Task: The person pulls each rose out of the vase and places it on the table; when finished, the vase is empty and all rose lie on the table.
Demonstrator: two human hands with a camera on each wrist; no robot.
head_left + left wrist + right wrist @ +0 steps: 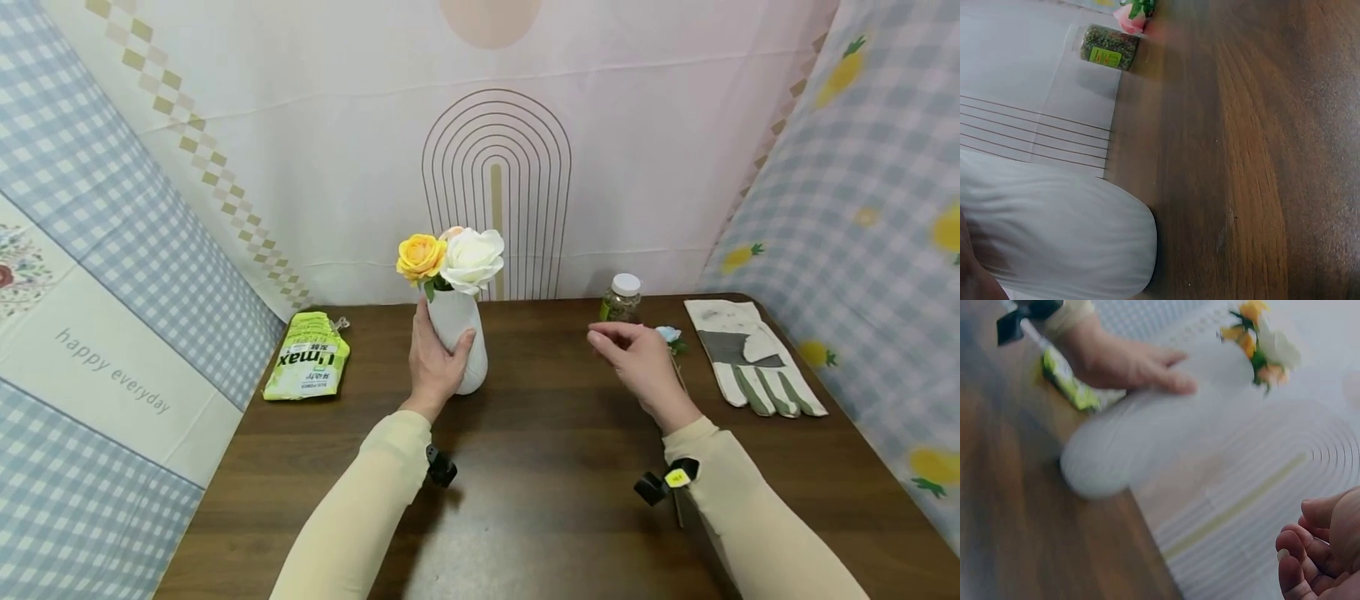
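Note:
My left hand (437, 357) grips a white vase (471, 350), thumb across its front, and the vase leans slightly. A yellow rose (422, 257), a white rose (472, 260) and a peach flower (452, 232) stand in its mouth. To the right, my right hand (641, 362) hovers over the table with loosely bent fingers (1294, 540) and nothing in them. Beside and partly under it lies a light-blue flower (670, 333), its stem mostly hidden by the hand and sleeve. A pink flower (1130, 20) shows in the left wrist view.
Behind my right hand stands a jar with a white lid (622, 298). White, grey and green work gloves (753, 358) lie at the right edge of the wooden table (525, 467). A yellow-green packet (307, 357) lies at the left. Patterned cloth (360, 125) hangs behind.

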